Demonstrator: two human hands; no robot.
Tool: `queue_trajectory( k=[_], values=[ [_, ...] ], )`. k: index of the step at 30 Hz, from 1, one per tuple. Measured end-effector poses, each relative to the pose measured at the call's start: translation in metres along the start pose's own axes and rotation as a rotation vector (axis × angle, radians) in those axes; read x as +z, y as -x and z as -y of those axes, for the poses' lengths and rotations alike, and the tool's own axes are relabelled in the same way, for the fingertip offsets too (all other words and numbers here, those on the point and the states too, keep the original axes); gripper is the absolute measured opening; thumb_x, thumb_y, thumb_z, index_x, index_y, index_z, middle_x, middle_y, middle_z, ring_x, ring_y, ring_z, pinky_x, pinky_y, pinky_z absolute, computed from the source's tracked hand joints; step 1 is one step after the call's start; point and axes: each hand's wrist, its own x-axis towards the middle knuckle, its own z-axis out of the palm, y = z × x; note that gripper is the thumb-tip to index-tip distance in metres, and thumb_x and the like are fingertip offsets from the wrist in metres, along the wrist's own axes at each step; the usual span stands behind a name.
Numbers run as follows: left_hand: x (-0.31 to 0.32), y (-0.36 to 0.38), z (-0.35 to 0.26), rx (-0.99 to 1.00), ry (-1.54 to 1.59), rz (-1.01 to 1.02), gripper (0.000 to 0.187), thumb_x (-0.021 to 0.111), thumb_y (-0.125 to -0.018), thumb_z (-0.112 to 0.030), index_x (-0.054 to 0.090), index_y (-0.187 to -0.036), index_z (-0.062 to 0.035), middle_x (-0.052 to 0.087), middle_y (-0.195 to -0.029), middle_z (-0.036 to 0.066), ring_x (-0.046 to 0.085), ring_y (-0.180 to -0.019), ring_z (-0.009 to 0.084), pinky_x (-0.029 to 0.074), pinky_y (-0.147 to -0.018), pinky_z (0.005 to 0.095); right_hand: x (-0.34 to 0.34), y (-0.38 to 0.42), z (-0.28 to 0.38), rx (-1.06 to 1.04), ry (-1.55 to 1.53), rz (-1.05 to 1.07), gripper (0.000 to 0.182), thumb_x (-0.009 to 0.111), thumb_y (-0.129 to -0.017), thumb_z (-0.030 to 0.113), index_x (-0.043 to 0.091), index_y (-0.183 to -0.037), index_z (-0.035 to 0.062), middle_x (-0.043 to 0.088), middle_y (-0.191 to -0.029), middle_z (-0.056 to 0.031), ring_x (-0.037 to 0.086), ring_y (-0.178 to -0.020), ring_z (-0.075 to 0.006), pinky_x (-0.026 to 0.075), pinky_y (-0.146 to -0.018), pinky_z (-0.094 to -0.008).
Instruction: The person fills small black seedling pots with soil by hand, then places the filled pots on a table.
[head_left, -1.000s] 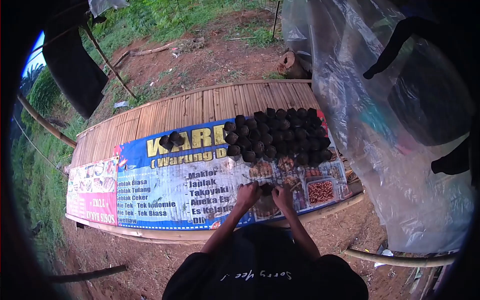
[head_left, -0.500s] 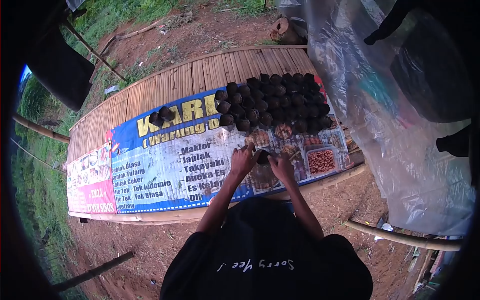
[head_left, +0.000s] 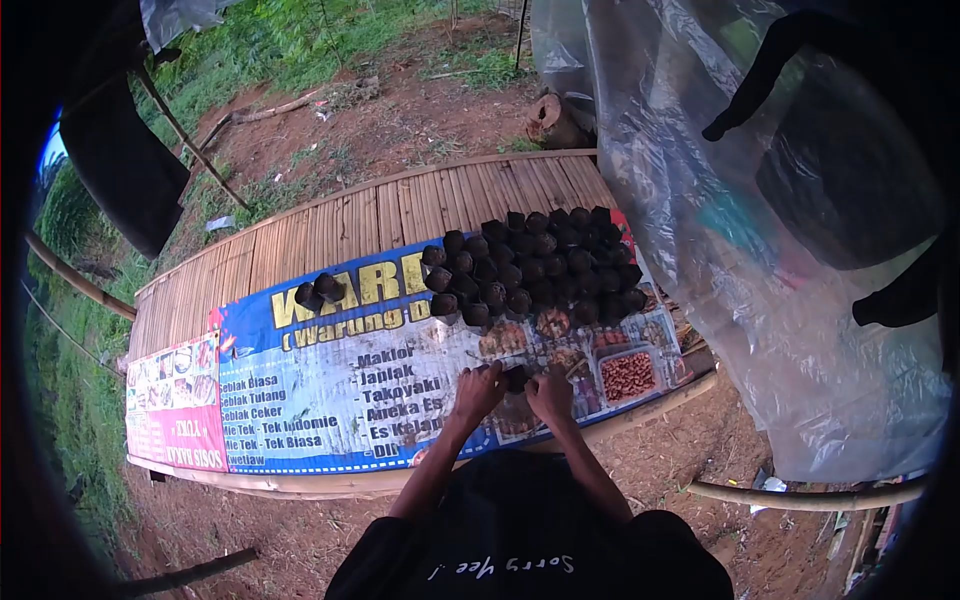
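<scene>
Between my two hands, near the front edge of the banner, is a small black seedling bag (head_left: pixel 516 379). My left hand (head_left: pixel 480 393) grips its left side with the fingers bent in. On the opposite side my right hand (head_left: pixel 551 396) is closed against the bag's edge. What lies inside this bag is too dark to make out. Just beyond my hands, similar black seedling bags (head_left: pixel 540 267) stand packed in rows, some showing dark brown contents. A couple more bags (head_left: pixel 319 290) sit apart on the left, over the banner's yellow letters.
A printed banner (head_left: pixel 290 400) covers much of the bamboo-slat platform (head_left: pixel 330 227). Clear plastic sheeting (head_left: pixel 690 250) hangs on the right, near a bamboo pole (head_left: pixel 800 495). A cut log (head_left: pixel 556 122) lies behind the platform on bare soil.
The view has tilted upward, so the platform sits lower in the picture. My left fingers, more spread before, are now bent in at the bag. Both hands stay at the bag.
</scene>
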Motion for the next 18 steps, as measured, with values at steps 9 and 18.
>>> queue_trajectory(
  k=[9,18],
  values=[
    [0.006,0.023,-0.012,-0.195,0.084,-0.03,0.027,0.059,-0.087,-0.028,0.054,-0.092,-0.0018,0.064,-0.074,0.024,0.062,-0.066,0.0435,0.049,-0.062,0.0525,-0.013,0.016,0.008,0.235,-0.128,0.238,0.042,0.059,-0.083,0.046,0.068,-0.084,0.0057,0.067,-0.077,-0.0185,0.065,-0.078,-0.0376,0.05,-0.07,-0.0465],
    [0.018,0.015,0.006,-0.054,0.055,0.072,0.025,0.057,-0.088,-0.023,0.052,-0.102,-0.0021,0.064,-0.079,0.024,0.062,-0.073,0.044,0.049,-0.063,0.0528,-0.001,0.021,0.004,0.253,-0.176,0.357,0.04,0.054,-0.087,0.043,0.068,-0.085,0.0049,0.066,-0.083,-0.0217,0.063,-0.085,-0.041,0.049,-0.075,-0.0484]
  ],
)
